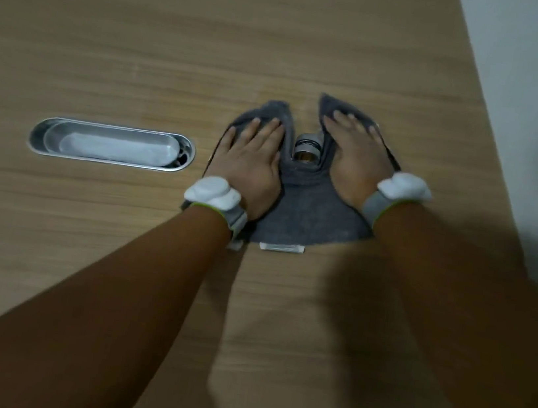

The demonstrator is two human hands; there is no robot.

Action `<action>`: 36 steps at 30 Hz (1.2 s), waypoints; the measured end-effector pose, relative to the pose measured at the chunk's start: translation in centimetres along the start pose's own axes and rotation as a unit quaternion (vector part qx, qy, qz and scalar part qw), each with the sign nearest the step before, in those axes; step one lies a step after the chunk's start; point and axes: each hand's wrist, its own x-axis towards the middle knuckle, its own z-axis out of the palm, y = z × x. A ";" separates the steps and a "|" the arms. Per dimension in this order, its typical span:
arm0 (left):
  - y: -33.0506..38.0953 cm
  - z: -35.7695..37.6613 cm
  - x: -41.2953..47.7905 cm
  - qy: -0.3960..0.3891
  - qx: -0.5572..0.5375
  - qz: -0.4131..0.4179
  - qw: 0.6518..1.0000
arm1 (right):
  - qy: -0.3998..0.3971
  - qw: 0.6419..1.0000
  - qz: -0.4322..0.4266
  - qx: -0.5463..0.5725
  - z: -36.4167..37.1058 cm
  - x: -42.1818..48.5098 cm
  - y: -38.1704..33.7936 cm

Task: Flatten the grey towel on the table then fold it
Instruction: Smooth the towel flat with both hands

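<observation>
On the wooden table [144,48], under your flat palms: the grey towel [308,206].
Your left hand [252,163] and right hand [353,157] press it with fingers spread, grasping nothing; its white label [282,248], unreadable, lies behind your wrists.

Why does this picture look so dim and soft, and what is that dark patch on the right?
Head view: dim light, slightly soft overall; the wide lens bends the table edge; the right forearm casts a broad shadow; the metal tray shows mild glare; both hands on the grey towel look slightly blurred.
</observation>
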 end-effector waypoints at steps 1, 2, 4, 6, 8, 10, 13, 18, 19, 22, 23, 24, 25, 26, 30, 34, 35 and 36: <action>-0.4 0.0 1.6 -0.012 -0.006 0.028 1.000 | -0.015 0.999 -0.033 0.005 0.0 1.3 0.2; -0.8 -0.4 2.3 -0.018 -0.008 0.058 0.998 | -0.023 0.998 -0.064 0.008 -0.1 1.9 0.1; -1.4 -0.5 3.5 -0.022 -0.013 0.103 0.994 | -0.030 0.995 -0.097 0.017 0.1 2.8 0.4; -1.7 -0.5 3.8 -0.035 -0.015 0.127 0.991 | -0.026 0.994 -0.107 0.023 0.2 2.9 0.9; -1.7 -0.6 4.2 -0.042 -0.012 0.136 0.990 | -0.026 0.994 -0.103 0.030 0.1 2.9 0.9; -1.6 -0.8 4.0 -0.040 -0.006 0.137 0.990 | -0.029 0.994 -0.102 0.031 -0.2 2.6 0.3; -1.4 -0.4 3.5 -0.042 -0.001 0.112 0.993 | -0.029 0.997 -0.065 0.017 0.2 1.9 -0.5; 0.0 0.7 -1.1 -0.007 0.017 0.012 1.000 | 0.021 0.997 0.070 -0.006 1.7 -3.3 -1.6; 0.4 0.8 -2.5 0.001 0.019 0.001 1.000 | 0.036 0.996 0.085 -0.002 2.2 -4.9 -2.0; 2.0 0.8 -7.2 0.001 0.015 -0.001 1.000 | 0.075 0.993 0.087 0.013 3.4 -10.2 -4.0; 2.4 1.1 -8.8 -0.008 0.018 0.006 1.000 | 0.074 0.994 0.075 0.001 4.0 -12.0 -4.4; 2.7 1.1 -10.5 -0.012 0.026 0.015 0.999 | 0.076 0.995 0.058 -0.016 4.3 -13.7 -5.0; 2.9 1.2 -12.3 -0.016 0.034 0.026 0.999 | 0.076 0.996 0.034 -0.033 4.6 -15.2 -5.3; 2.8 1.5 -13.9 -0.023 0.040 0.029 0.999 | 0.069 0.997 0.012 -0.040 5.2 -16.2 -5.4; 1.7 1.1 -17.8 -0.012 0.028 -0.030 0.999 | 0.051 0.998 0.009 -0.045 5.2 -16.9 -6.2; 1.6 1.3 -16.0 0.015 0.013 -0.117 0.993 | 0.040 0.991 0.118 -0.046 5.8 -14.4 -8.2; 1.5 1.2 -15.5 0.018 0.011 -0.129 0.991 | 0.041 0.991 0.125 -0.036 6.1 -13.5 -9.0; 1.3 1.1 -15.2 0.019 0.010 -0.133 0.991 | 0.039 0.992 0.116 -0.028 6.4 -12.7 -9.7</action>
